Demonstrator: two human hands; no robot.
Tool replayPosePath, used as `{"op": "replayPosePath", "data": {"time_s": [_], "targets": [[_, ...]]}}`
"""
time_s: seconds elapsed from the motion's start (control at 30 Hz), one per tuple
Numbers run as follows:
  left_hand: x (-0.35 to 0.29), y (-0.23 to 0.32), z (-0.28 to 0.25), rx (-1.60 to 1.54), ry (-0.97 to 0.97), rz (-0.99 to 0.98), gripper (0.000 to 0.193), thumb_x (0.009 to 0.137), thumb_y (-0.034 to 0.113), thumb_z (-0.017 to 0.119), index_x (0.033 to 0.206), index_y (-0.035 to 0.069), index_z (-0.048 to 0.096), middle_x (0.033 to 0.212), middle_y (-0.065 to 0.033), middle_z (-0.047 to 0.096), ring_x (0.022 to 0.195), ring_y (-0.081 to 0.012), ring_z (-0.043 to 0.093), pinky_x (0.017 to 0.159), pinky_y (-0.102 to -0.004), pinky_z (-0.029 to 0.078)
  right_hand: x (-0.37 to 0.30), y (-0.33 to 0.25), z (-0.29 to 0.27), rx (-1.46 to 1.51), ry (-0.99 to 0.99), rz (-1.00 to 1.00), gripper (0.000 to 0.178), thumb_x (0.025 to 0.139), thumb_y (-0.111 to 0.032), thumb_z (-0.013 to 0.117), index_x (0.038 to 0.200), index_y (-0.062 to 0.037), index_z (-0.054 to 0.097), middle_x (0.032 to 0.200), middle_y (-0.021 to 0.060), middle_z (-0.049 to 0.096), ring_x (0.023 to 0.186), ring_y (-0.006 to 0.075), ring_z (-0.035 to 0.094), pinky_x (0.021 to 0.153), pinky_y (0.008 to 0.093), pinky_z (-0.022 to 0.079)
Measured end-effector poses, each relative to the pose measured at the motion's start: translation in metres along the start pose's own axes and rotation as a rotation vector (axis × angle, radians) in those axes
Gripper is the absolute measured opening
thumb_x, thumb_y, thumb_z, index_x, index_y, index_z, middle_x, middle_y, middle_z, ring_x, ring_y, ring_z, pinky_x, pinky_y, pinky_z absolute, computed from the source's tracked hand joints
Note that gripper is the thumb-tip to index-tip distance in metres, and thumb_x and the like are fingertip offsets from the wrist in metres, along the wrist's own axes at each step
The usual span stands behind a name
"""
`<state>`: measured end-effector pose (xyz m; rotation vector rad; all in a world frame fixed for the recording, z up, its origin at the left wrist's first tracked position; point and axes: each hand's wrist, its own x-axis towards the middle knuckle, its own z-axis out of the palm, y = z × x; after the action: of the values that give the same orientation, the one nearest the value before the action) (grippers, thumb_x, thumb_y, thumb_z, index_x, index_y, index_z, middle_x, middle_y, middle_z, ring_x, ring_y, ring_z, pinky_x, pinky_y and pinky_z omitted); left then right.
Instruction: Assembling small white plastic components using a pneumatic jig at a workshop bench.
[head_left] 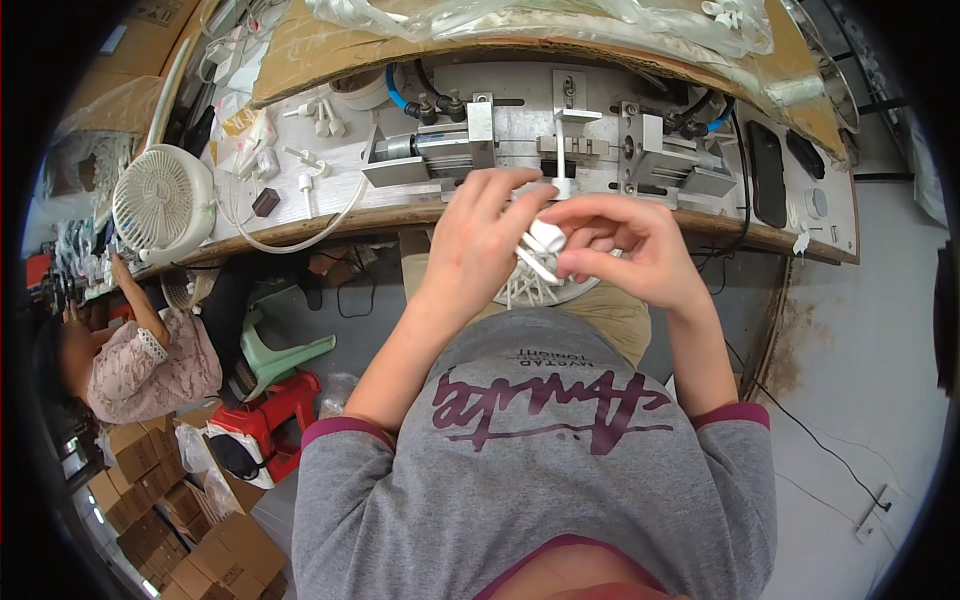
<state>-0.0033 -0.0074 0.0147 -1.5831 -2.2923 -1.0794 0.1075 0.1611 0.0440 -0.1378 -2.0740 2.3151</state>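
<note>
My left hand [484, 232] is closed, with slim white plastic rods [538, 264] showing below its fingertips. My right hand [632, 248] meets it over my lap, thumb and forefinger curled around a short white plastic piece [547, 236]. Fingers partly hide both parts, and whether they are joined I cannot tell. Beneath the hands, on my lap, a round container [575, 291] holds many similar white rods. Just beyond my fingertips, a metal clamping fixture [575, 147] on the bench has an upright white plastic part [562, 165] at its middle.
Metal cylinder units with blue hoses [440, 150] flank the fixture. A white fan [163, 204], loose white plastic parts [318, 118] and a cable lie left; a black phone [767, 174] lies right. Cardboard [400, 62] overhangs the back. A person [150, 360] sits at far left.
</note>
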Motion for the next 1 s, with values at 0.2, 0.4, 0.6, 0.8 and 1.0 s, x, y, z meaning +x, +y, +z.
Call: {"op": "replayPosePath", "data": {"time_s": [0.2, 0.4, 0.6, 0.8, 1.0], "targets": [[0.002, 0.006, 0.001, 0.017, -0.036, 0.004, 0.056, 0.071, -0.004, 0.066, 0.126, 0.007, 0.06, 0.127, -0.0116, 0.059, 0.112, -0.0308, 0.057, 0.092, -0.0411, 0.049, -0.006, 0.011, -0.003, -0.255, 0.083, -0.131, 0.026, 0.081, 0.001, 0.073, 0.107, -0.0021, 0.069, 0.104, 0.0094, 0.067, 0.082, 0.0115, 0.067, 0.064, 0.023, 0.055], [0.002, 0.012, -0.012, -0.51, 0.008, -0.481, 0.027, 0.093, 0.007, 0.059, 0.12, 0.006, 0.059, 0.103, -0.0102, 0.065, 0.09, -0.02, 0.062, 0.078, -0.0312, 0.05, 0.007, 0.042, -0.011, -1.142, 0.309, -0.55, 0.024, 0.079, -0.007, 0.071, 0.101, -0.0035, 0.064, 0.12, 0.0137, 0.067, 0.082, 0.02, 0.07, 0.069, 0.0264, 0.056], [-0.005, -0.001, -0.005, -1.198, -0.023, -0.721, 0.037, 0.106, 0.037, 0.043, 0.108, 0.003, 0.058, 0.071, -0.001, 0.054, 0.069, -0.0085, 0.051, 0.06, -0.0241, 0.042, 0.023, 0.041, 0.001, -1.59, 0.236, -0.479, 0.02, 0.07, -0.007, 0.065, 0.088, -0.0027, 0.059, 0.118, 0.0156, 0.069, 0.052, 0.0197, 0.065, 0.053, 0.0288, 0.053], [0.0, 0.006, -0.003, -1.403, 0.047, -0.871, 0.058, 0.107, 0.046, 0.026, 0.12, -0.002, 0.055, 0.102, -0.0108, 0.062, 0.103, -0.0205, 0.061, 0.091, -0.0359, 0.051, 0.03, 0.038, 0.002, -1.563, 0.201, -0.426, 0.016, 0.071, -0.004, 0.063, 0.085, -0.0031, 0.057, 0.119, 0.0191, 0.067, 0.055, 0.0224, 0.068, 0.05, 0.0298, 0.053], [0.006, 0.007, -0.007, -1.345, 0.025, -0.788, 0.066, 0.107, 0.047, 0.02, 0.14, -0.005, 0.044, 0.141, -0.0209, 0.05, 0.13, -0.0261, 0.05, 0.111, -0.0396, 0.039, 0.012, 0.009, 0.008, -0.757, 0.097, -0.314, 0.032, 0.074, -0.005, 0.074, 0.105, -0.0038, 0.064, 0.109, 0.0093, 0.07, 0.065, 0.0188, 0.067, 0.06, 0.0286, 0.055]]}}
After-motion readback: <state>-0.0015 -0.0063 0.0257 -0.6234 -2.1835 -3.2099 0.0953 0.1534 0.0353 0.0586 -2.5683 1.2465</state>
